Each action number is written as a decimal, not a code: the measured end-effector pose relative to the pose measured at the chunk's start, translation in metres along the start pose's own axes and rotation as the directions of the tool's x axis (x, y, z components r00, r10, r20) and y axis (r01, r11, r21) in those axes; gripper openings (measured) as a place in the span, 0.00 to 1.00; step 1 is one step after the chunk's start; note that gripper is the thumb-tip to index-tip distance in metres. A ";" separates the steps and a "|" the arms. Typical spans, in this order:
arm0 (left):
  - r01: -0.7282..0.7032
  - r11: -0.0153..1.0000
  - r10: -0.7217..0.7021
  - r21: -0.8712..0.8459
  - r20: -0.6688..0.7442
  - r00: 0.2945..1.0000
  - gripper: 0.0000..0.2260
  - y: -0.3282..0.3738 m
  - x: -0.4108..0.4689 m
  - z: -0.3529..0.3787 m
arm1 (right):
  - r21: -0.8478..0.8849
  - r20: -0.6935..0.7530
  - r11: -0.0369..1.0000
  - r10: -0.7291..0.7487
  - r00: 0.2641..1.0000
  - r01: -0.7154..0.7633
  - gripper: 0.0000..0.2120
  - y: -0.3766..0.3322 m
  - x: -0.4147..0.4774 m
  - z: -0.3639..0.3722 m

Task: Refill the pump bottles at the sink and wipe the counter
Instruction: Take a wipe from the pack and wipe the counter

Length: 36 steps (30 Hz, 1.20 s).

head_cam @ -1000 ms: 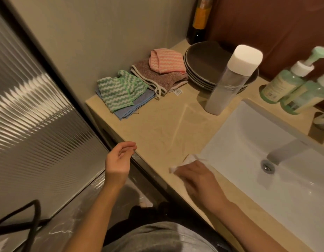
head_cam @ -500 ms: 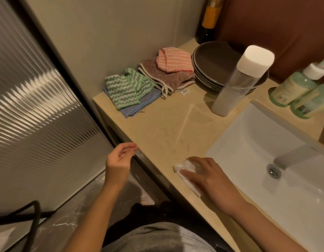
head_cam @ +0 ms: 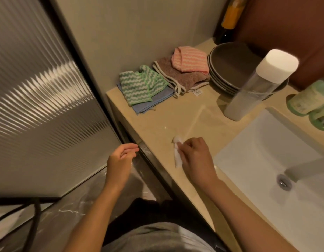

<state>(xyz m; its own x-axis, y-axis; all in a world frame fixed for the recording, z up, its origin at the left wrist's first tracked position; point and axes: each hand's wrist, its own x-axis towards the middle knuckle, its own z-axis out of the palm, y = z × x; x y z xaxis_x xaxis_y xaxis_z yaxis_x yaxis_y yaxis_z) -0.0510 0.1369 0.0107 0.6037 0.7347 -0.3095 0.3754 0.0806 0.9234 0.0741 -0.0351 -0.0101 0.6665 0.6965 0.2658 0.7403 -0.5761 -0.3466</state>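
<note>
On the counter [head_cam: 157, 128], at nine o'clock from the sink [head_cam: 257, 151], the right hand [head_cam: 195, 157] pinched a white wipe [head_cam: 176, 158] in curled fingers. Its long axis ran roughly twelve to six o'clock. At nine o'clock of it, the left hand [head_cam: 121, 159] hovered, loosely curled, empty.

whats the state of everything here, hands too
left hand: loosely curled, holds nothing
right hand: grips the white wipe on the counter
white wipe: crumpled, lying on the counter
capped bottle: upright, cap on
pump bottles: standing beside the sink
plates: stacked
cloths: folded, in two piles
faucet: no water running
</note>
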 end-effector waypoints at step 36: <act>0.123 0.990 -0.119 -0.067 0.059 0.991 0.06 -0.022 -0.010 0.039 | 0.074 -0.030 0.943 0.327 0.945 -0.324 0.16 0.024 -0.174 -0.072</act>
<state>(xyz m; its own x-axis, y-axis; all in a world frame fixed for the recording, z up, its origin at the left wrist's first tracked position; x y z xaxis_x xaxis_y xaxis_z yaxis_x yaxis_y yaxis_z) -0.0382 0.1011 -0.0156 0.5950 0.6792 -0.4298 0.3985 0.2151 0.8916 -0.0180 -0.2009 0.0007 0.8743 0.4566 0.1645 0.4755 -0.7376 -0.4794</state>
